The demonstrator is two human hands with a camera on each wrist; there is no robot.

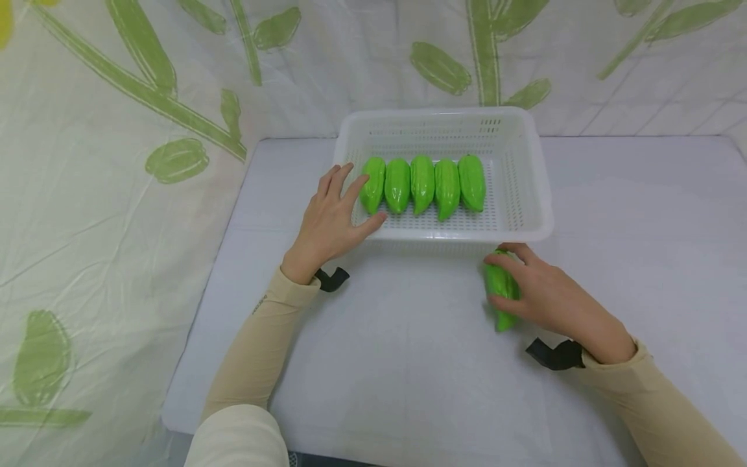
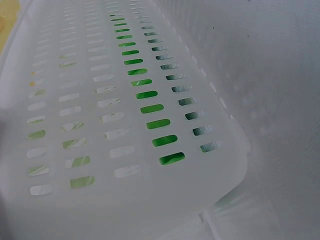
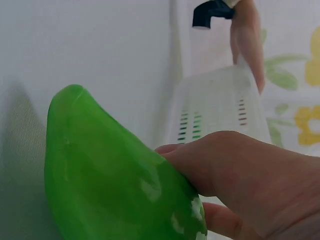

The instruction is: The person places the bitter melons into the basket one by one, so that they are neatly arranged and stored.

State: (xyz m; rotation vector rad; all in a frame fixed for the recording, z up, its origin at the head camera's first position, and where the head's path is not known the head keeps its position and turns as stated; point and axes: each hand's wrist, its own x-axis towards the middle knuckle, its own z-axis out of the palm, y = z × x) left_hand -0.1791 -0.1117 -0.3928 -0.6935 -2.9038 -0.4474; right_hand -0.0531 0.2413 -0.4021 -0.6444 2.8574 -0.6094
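My right hand [image 1: 548, 295] grips a glossy green pepper [image 1: 500, 280], thumb on one side and fingers over its far end. Its pointed end faces the near side of the table, just in front of the basket's right front corner. In the right wrist view that pepper [image 3: 105, 165] fills the lower left. A white slotted plastic basket [image 1: 443, 237] holds several similar green peppers [image 1: 423, 185] side by side in a row. Fingers spread, my left hand [image 1: 328, 224] is at the basket's left front corner. Through the basket wall [image 2: 120, 150], green shows in the left wrist view.
The basket stands at the back of a white table [image 1: 403, 350], close to a hanging sheet [image 1: 362, 58] printed with green leaves. More of that sheet hangs on the left. Black straps [image 1: 557, 355] are on both wrists.
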